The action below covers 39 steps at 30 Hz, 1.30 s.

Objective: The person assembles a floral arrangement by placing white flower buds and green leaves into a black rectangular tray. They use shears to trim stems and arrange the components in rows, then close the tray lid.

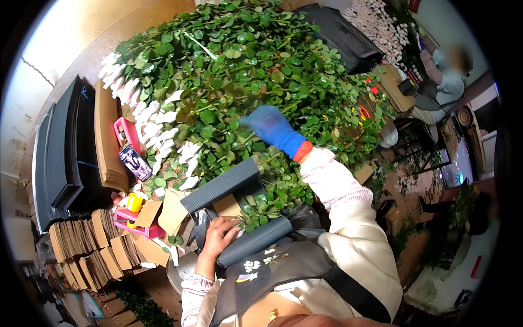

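A large heap of leafy green rose stems (pixel 234 71) covers the table, with pale buds in white sleeves (pixel 147 128) along its left side. My right hand (pixel 269 128), in a blue glove, is over the middle of the heap; motion smears its fingers. Close to my body, a dark grey corrugated sheet (pixel 223 185) slants up beside a brown cardboard piece (pixel 227 206). A rolled dark grey edge (pixel 256 240) lies nearer me, with leafy stems between. My bare left hand (pixel 220 234) is at the left end, fingers bent; what they grip is hidden.
At left stand stacked black sheets (pixel 62 147), brown cardboard (pixel 109 141), a phone (pixel 135 162) and a pink holder (pixel 136 223) near a yellow roll (pixel 134 202). Folded cardboard pieces (pixel 73 240) fill the lower left. Another person (pixel 449 82) sits at the far right.
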Available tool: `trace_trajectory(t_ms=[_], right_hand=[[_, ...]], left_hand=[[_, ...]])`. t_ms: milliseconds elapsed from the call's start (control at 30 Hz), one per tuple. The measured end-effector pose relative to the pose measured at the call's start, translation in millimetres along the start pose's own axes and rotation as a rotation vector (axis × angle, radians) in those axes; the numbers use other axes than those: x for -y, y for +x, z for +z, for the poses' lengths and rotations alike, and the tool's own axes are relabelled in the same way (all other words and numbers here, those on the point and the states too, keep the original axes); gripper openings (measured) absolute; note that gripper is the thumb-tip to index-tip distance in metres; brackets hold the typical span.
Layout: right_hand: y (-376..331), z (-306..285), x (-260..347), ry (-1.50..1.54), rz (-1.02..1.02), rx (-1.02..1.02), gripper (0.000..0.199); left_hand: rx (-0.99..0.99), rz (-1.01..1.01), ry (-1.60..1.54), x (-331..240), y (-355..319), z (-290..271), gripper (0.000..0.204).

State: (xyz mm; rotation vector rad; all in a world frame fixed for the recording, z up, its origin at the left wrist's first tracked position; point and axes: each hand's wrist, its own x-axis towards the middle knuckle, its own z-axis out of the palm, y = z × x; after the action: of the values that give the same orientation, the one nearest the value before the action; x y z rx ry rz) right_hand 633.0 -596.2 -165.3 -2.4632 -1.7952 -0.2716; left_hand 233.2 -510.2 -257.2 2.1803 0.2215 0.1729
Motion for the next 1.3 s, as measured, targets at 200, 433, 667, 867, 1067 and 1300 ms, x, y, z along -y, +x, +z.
trace_trajectory(t_ms=[200, 433, 667, 867, 1067, 1300], right_hand=[[-36, -89, -19, 0.108, 0.056, -0.449, 0.034], [-30, -7, 16, 0.004, -0.181, -0.068, 0.033], [-55, -78, 2, 0.05, -0.026, -0.549, 0.035], [-154, -75, -10, 0.452, -0.157, 0.084, 0.048], [-188, 28, 17, 0.045, -0.026, 0.653, 0.04], [-20, -28, -13, 0.123, 0.106, -0.402, 0.052]], left_hand=[[-0.031, -0.05, -0.028, 7, 0, 5, 0.022], [-0.032, -0.137, -0.078, 7, 2, 4, 0.024], [-0.11, -0.143, -0.069, 11, 4, 11, 0.016], [-0.191, -0.168, -0.16, 37, -6, 28, 0.086], [-0.188, -0.13, -0.165, 13, 3, 15, 0.059], [-0.138, -0.221, -0.152, -3, 6, 9, 0.056]])
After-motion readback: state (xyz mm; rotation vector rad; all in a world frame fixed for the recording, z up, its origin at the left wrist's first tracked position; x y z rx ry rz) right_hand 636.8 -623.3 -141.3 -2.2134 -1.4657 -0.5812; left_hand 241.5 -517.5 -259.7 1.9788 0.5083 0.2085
